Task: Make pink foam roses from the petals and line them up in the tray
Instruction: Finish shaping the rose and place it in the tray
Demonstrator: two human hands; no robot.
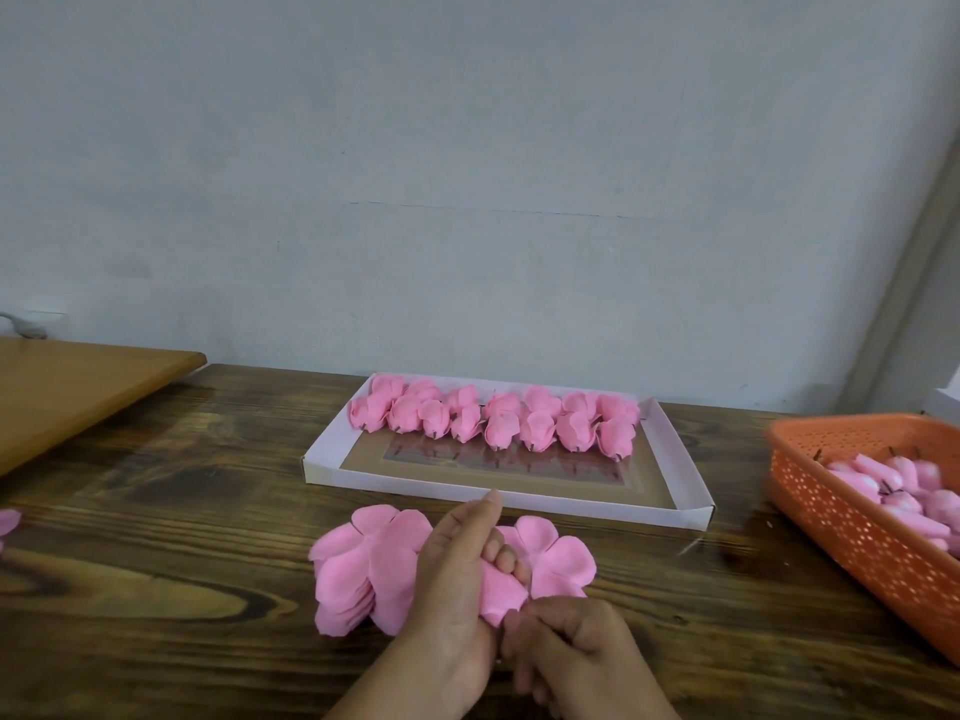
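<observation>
- My left hand (452,574) stands on edge at the near middle of the dark wooden desk (156,511), its fingers (511,558) curled round a half-formed pink foam rose (501,597).
- My right hand (566,649) sits just below it, fingers bent and pinching at the base of that same rose; whether a stem is there I cannot tell, since my hands hide it.
- A stack of loose pink petal pieces (358,569) lies on the desk touching my left hand on its left side, and a single flat flower-shaped petal piece (558,558) lies just to the right of my fingers.
- Beyond my hands lies a shallow white cardboard tray (691,470). Two rows of finished pink roses (493,420) fill its far end; the near part of its floor shows bare.
- At the right edge an orange perforated plastic basket (852,537) holds pink rosebud cores (904,491) with short dark stems.
- At the left edge a pink scrap (8,522) peeks into view, and a lighter wooden board (78,381) lies at the far left.
- By my judgement, I am mid-wrap, shaping petals around one rose, with the tray well short of full.
- Next move probably calls for keeping the base pinched tight while closing the petals, then setting the rose in the tray in front of the near row.
</observation>
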